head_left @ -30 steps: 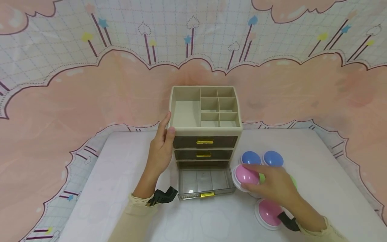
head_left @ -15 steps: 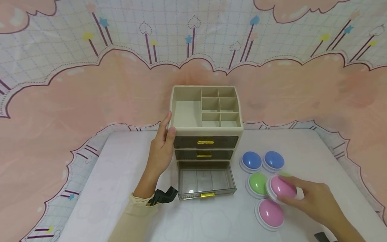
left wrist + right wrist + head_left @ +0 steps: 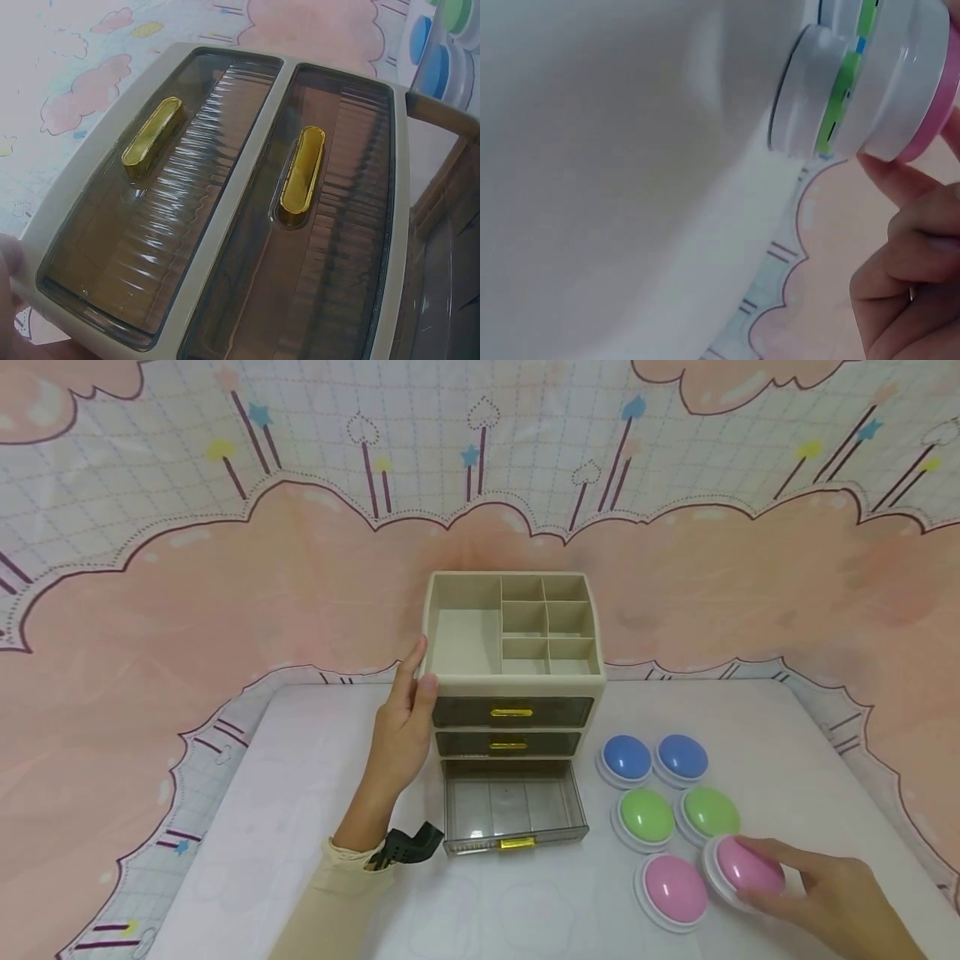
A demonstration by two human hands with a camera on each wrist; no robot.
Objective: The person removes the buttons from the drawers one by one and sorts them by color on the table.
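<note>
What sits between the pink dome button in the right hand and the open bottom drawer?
The other pink dome button lies on the direct line from the held pink dome button in the right hand to the open clear bottom drawer. The green one sits just beside that line.

A white table (image 3: 315, 752) fills the lower middle of the head view, its top faintly printed with pale cloud shapes. Under it and rising behind it hangs a patterned cloth backdrop (image 3: 225, 577): broad pink clouds with dark scalloped outlines and dotted borders, set against a pale grid. Across the upper part run thin purple stalks tipped with small stars and hearts in yellow, blue and pink. More of the grid pattern shows past the table's near left corner. The light is soft and even, with weak shadows.
</note>
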